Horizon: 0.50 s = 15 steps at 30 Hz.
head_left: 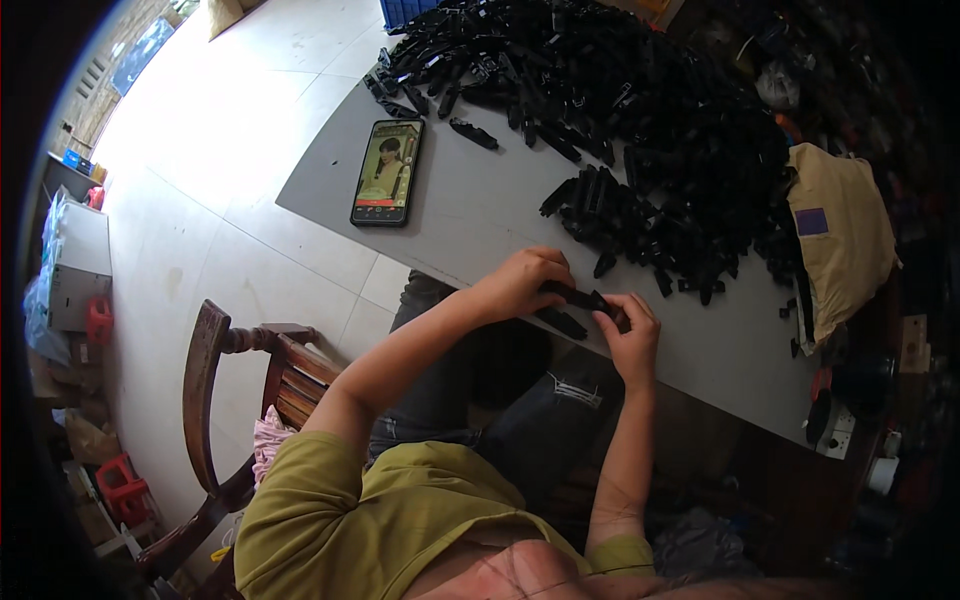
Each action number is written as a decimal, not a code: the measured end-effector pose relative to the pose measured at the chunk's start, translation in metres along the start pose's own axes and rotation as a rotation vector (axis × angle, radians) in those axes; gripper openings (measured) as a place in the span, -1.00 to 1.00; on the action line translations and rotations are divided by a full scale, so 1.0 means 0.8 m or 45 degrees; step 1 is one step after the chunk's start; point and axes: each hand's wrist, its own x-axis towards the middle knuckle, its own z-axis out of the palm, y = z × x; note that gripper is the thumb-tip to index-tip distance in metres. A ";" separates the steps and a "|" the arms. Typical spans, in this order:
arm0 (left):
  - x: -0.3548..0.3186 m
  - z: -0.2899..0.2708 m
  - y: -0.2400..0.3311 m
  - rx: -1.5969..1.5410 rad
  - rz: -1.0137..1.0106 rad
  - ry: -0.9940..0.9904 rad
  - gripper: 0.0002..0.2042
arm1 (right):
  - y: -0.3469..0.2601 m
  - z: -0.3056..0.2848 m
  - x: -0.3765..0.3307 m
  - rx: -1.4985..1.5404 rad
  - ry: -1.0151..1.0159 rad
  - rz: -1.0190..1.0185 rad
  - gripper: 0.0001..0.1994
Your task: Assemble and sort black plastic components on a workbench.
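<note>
Between my two hands, over the near edge of the grey table [465, 200], is a slim black plastic part [572, 293]. My left hand [522, 284] pinches its left end, and my right hand [632, 330] grips the right end with thumb and fingers. Just below it, at the table edge, lies another black piece [562, 322]. Beyond my hands a big heap of similar black parts [690, 150] covers the far and right side of the table. What exact kind of part these are, I cannot make out.
A phone [387, 172] with a lit screen lies left on the table, beside one loose black part [474, 134]. A tan cloth bag [845, 240] stands at the right edge. Behind the heap is a blue crate [408, 12]. A wooden chair [205, 400] is at my left.
</note>
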 end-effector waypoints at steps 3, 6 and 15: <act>0.004 -0.010 0.003 -0.057 -0.124 -0.117 -0.80 | 0.002 -0.001 0.002 0.053 -0.046 0.005 -0.78; 0.008 -0.008 -0.007 -0.131 -0.036 -0.144 -0.79 | 0.005 -0.002 0.014 0.046 -0.035 -0.116 -0.77; 0.001 -0.003 -0.007 -0.070 -0.017 -0.060 -0.77 | 0.006 0.005 0.006 0.295 0.053 0.041 -0.78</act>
